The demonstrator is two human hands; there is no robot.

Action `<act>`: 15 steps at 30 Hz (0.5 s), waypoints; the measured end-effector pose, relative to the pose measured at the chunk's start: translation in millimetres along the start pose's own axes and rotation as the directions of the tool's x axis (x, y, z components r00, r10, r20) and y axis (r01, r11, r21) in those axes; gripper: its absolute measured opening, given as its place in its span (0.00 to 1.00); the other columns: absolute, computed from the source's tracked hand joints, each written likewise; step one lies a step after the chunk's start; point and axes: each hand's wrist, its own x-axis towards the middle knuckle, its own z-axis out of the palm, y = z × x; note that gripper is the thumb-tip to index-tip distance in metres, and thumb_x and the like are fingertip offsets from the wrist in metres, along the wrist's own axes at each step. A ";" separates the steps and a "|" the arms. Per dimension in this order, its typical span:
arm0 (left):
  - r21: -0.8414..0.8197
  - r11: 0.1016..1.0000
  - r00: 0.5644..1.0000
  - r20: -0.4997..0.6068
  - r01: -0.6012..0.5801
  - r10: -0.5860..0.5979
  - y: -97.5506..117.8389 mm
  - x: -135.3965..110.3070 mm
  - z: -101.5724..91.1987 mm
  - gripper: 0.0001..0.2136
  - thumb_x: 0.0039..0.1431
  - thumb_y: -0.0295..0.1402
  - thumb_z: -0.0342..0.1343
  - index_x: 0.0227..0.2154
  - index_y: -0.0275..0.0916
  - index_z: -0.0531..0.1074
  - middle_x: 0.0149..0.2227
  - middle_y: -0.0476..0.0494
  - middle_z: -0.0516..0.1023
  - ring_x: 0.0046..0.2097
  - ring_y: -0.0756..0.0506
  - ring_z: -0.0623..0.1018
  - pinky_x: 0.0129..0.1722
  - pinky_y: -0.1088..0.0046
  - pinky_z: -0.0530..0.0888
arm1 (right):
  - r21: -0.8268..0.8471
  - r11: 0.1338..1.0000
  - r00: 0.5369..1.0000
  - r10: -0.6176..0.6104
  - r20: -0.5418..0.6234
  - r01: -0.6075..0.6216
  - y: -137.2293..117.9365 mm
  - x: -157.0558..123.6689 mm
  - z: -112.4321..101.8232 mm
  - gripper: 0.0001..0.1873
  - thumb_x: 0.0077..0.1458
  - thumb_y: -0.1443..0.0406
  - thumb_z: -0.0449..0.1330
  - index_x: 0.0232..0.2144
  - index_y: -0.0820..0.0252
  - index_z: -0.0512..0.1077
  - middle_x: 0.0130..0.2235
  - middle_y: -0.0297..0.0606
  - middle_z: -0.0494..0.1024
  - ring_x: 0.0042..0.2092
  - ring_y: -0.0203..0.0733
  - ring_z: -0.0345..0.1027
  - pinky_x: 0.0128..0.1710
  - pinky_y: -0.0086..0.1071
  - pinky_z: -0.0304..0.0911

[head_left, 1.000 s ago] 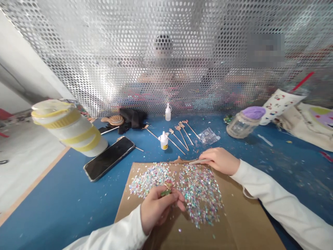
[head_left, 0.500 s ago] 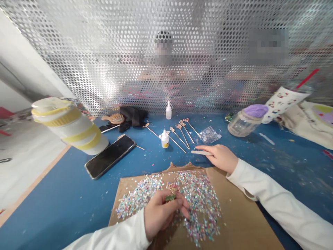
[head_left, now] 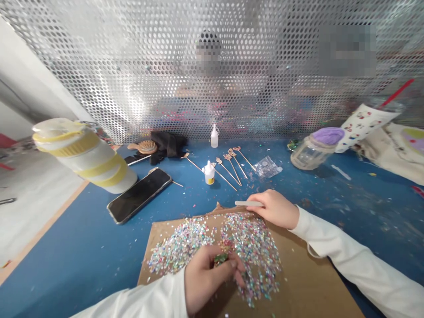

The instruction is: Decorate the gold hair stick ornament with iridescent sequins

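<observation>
Your left hand [head_left: 208, 278] pinches a green piece [head_left: 220, 258] over sequins [head_left: 251, 247]; your right hand [head_left: 274, 208] grips a white stick [head_left: 247, 203] at the 12 o'clock edge of the cardboard [head_left: 298, 282].

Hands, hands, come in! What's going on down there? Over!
Left hand pinching a glittery green piece over the glitter heap. Right hand holding a white strip by the cardboard sheet's edge.

We wear a white long-sleeved top, its plain left sleeve [head_left: 152, 297] and right sleeve [head_left: 354, 258] reaching our wrists, a small loop [head_left: 313, 251] under the right one, our left hand [head_left: 208, 278] and right hand [head_left: 276, 208] bare.
</observation>
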 end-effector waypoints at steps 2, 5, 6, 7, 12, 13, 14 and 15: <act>-0.011 1.000 1.000 0.006 -0.016 0.016 -0.7 0.8 -1.0 0.11 0.56 0.32 0.50 0.30 0.31 0.75 0.23 0.43 0.77 0.29 0.48 0.75 0.34 0.75 0.69 | -0.029 0.999 0.999 0.018 -0.038 -0.019 1.5 0.3 0.8 0.07 0.54 0.70 0.55 0.31 0.59 0.74 0.28 0.34 0.74 0.30 0.39 0.68 0.30 0.29 0.54; 0.006 0.999 0.999 0.011 -0.043 0.043 -0.2 2.8 -3.5 0.11 0.57 0.31 0.49 0.30 0.31 0.75 0.23 0.43 0.78 0.29 0.49 0.76 0.33 0.76 0.69 | -0.059 0.997 0.994 0.042 -0.098 -0.048 9.3 1.9 -0.4 0.09 0.53 0.72 0.54 0.34 0.58 0.74 0.31 0.35 0.75 0.32 0.40 0.68 0.32 0.30 0.55; 0.021 0.999 0.999 0.007 -0.043 0.043 0.2 3.7 -4.6 0.11 0.57 0.30 0.48 0.30 0.31 0.75 0.24 0.43 0.78 0.29 0.49 0.76 0.33 0.76 0.69 | -0.064 0.996 0.992 0.048 -0.114 -0.055 12.6 2.3 -1.7 0.09 0.54 0.70 0.54 0.34 0.58 0.74 0.31 0.35 0.75 0.32 0.40 0.69 0.31 0.30 0.56; 0.034 0.999 0.999 -0.001 -0.036 0.036 0.5 4.7 -5.7 0.11 0.57 0.30 0.48 0.29 0.31 0.75 0.24 0.44 0.78 0.28 0.49 0.76 0.33 0.77 0.69 | -0.067 0.996 0.991 0.049 -0.126 -0.058 15.8 2.5 -3.5 0.09 0.55 0.69 0.53 0.34 0.58 0.74 0.30 0.35 0.75 0.31 0.40 0.69 0.31 0.30 0.56; 0.103 0.992 0.998 -0.007 -0.066 0.067 -0.3 8.2 -10.6 0.10 0.57 0.30 0.48 0.30 0.32 0.74 0.26 0.44 0.78 0.30 0.49 0.76 0.33 0.77 0.69 | -0.076 0.996 0.997 -0.053 -0.062 0.048 22.4 -1.0 -17.7 0.16 0.51 0.73 0.52 0.38 0.54 0.74 0.32 0.30 0.76 0.32 0.36 0.70 0.34 0.28 0.60; 0.118 0.990 0.997 -0.005 -0.078 0.079 -0.8 8.3 -11.0 0.11 0.57 0.30 0.48 0.30 0.32 0.74 0.26 0.44 0.78 0.30 0.49 0.76 0.34 0.77 0.69 | -0.079 0.994 0.996 -0.078 -0.041 0.075 21.5 -2.0 -19.7 0.17 0.50 0.74 0.52 0.38 0.52 0.74 0.32 0.29 0.76 0.32 0.36 0.70 0.34 0.28 0.60; 0.131 0.988 0.996 -0.003 -0.087 0.088 -1.3 8.3 -11.2 0.11 0.57 0.31 0.48 0.31 0.32 0.75 0.26 0.44 0.78 0.31 0.49 0.76 0.34 0.77 0.69 | -0.084 0.992 0.995 -0.096 -0.027 0.094 20.2 -2.8 -20.7 0.17 0.50 0.74 0.53 0.38 0.52 0.74 0.32 0.28 0.76 0.32 0.36 0.70 0.35 0.28 0.60; 0.142 0.985 0.995 0.000 -0.094 0.095 -1.6 8.3 -11.3 0.11 0.57 0.31 0.48 0.31 0.32 0.75 0.25 0.44 0.78 0.31 0.49 0.76 0.35 0.76 0.69 | -0.090 0.990 0.994 -0.107 -0.022 0.105 18.6 -3.2 -20.7 0.17 0.49 0.74 0.53 0.38 0.51 0.74 0.33 0.27 0.76 0.32 0.36 0.70 0.35 0.28 0.61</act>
